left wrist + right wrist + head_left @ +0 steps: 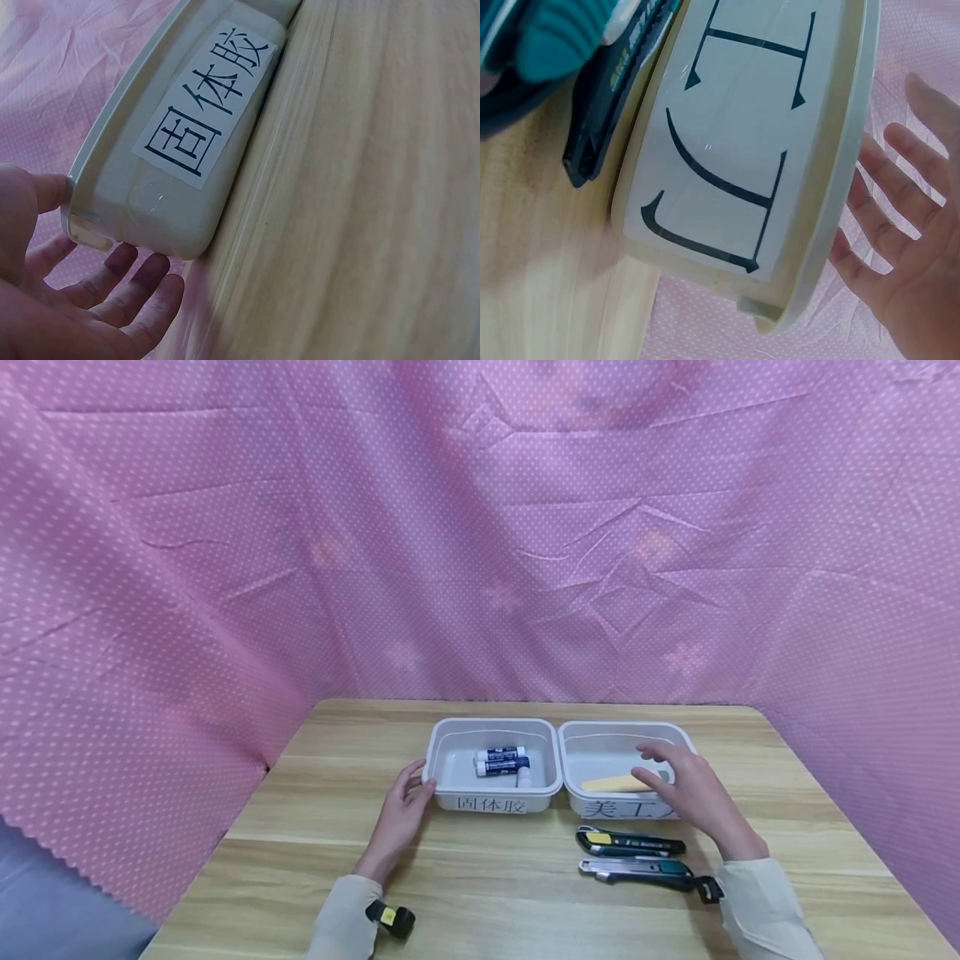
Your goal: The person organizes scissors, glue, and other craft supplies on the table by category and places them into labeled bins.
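My left hand holds the left corner of a white plastic box, with the thumb at its rim and the other fingertips against the side. Inside that box lie several glue sticks in blue and white. Over the right part of a second white box, my right hand hovers with fingers spread and nothing in them. Below the hand a yellow utility knife rests in this box, its right end partly covered by the thumb.
Two dark utility knives, one with a yellow patch and one with a silver front, lie before the right box. Both boxes carry paper labels and stand side by side on a wooden table. A pink dotted curtain surrounds it.
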Tool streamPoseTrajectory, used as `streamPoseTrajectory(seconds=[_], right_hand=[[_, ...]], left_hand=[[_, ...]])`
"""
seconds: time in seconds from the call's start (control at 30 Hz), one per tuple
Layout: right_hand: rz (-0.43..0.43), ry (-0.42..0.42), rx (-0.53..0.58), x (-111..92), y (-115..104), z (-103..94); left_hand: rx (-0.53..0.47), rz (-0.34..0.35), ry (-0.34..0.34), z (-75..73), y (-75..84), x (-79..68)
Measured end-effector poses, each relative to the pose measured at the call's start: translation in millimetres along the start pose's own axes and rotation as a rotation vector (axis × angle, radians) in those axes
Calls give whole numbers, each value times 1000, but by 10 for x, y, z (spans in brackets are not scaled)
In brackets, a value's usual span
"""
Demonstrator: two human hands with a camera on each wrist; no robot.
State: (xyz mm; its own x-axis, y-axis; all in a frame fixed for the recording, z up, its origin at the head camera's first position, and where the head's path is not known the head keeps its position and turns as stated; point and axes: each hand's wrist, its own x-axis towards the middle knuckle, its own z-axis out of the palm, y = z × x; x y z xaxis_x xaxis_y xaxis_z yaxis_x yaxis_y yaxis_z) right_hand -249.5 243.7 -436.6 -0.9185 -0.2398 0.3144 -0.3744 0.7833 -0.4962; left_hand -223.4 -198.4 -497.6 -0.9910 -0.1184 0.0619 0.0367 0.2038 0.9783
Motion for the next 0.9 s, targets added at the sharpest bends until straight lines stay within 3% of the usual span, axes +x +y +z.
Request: streamPoseTrajectory(seconds=[0.4, 0.47, 0.63, 0.9], right_hand=[[-29, 11, -47, -135, -83, -101], [-36, 11, -55, -158, -80, -107], [-40, 7, -62, -229, -86, -113], [-61, 27, -86, -355, -75, -86]], left_hand=[[-6, 7, -3, -2, -24, 21], [-9, -2, -6, 4, 50, -17], [-8, -9, -5, 4, 58, -17], [-6, -19, -3, -12, -17, 25]])
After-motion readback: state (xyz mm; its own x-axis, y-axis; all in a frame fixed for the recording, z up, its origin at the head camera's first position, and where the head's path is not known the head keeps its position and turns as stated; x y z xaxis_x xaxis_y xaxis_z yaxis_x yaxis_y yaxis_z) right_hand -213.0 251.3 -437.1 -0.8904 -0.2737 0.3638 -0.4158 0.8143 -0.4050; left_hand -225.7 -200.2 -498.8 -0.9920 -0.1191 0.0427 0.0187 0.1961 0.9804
